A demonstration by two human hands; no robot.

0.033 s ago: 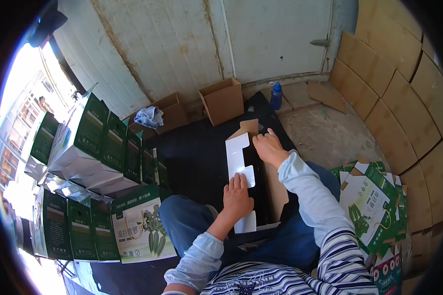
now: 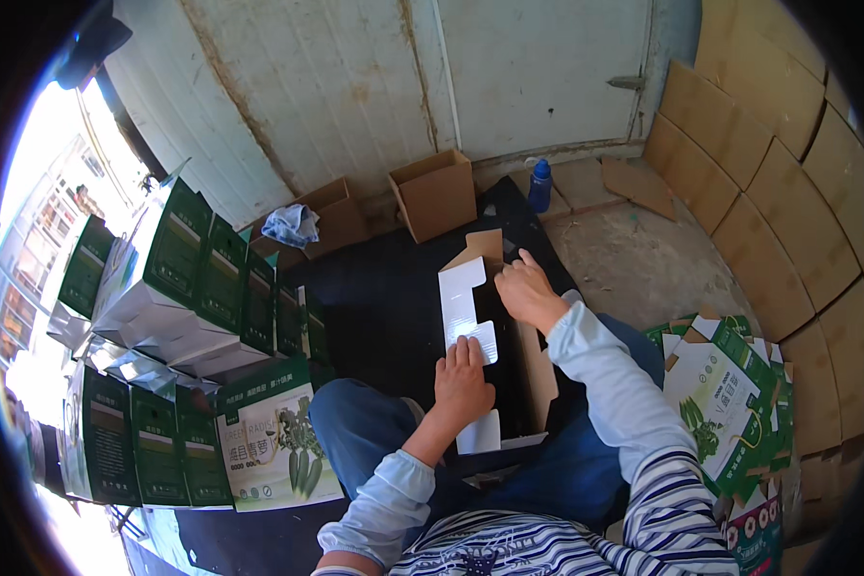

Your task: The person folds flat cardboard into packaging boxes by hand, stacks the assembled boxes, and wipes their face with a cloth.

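Carton [image 2: 540,384] open btwn knees [image 2: 350,422] over blk mat [image 2: 374,307]: shiny white flaps [image 2: 458,298] L, plain brown side [image 2: 533,355] R, dark gap btwn. L hand [image 2: 465,389] laid open on white; R hand [image 2: 528,290] by far R edge, index out (can't tell if gripping).

Big printed letters: front green-white box [image 2: 267,456], left of open box [image 2: 459,298] | small pale print, too small to read: stacked green boxes [image 2: 223,278], also left of open box | printed characters: flat green-white cartons [image 2: 722,392], right of open box
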